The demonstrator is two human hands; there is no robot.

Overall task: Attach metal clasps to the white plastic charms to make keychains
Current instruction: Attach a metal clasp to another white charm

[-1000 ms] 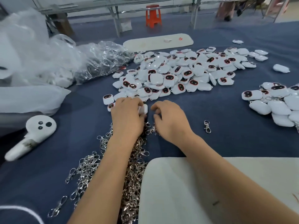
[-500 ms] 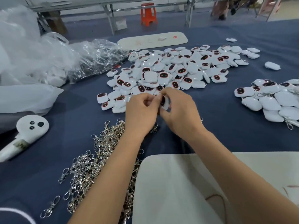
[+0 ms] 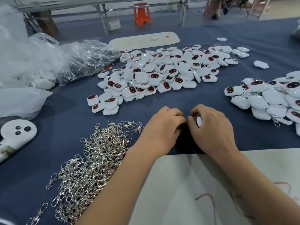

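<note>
Both hands meet over the blue table (image 3: 162, 101): the right hand (image 3: 211, 127) has its grip curled round a white charm (image 3: 199, 121), while the left hand (image 3: 162, 125) has its fingers curled close against it, though what they pinch is hidden. A heap of metal clasps (image 3: 90, 159) lies just left of the left forearm. The big pile of charms (image 3: 162, 73) sits farther back, and a smaller pile (image 3: 272, 98) lies to the right.

This looks like a small assembly workshop. A wide work table under blue cloth (image 3: 162, 101) carries a big heap of white charms (image 3: 164, 73), with a pile of metal clasps (image 3: 90, 161) nearer and plastic bags (image 3: 48, 62) to its left. Beyond the table stand metal bench frames (image 3: 102, 17) and an orange stool (image 3: 142, 13).
</note>
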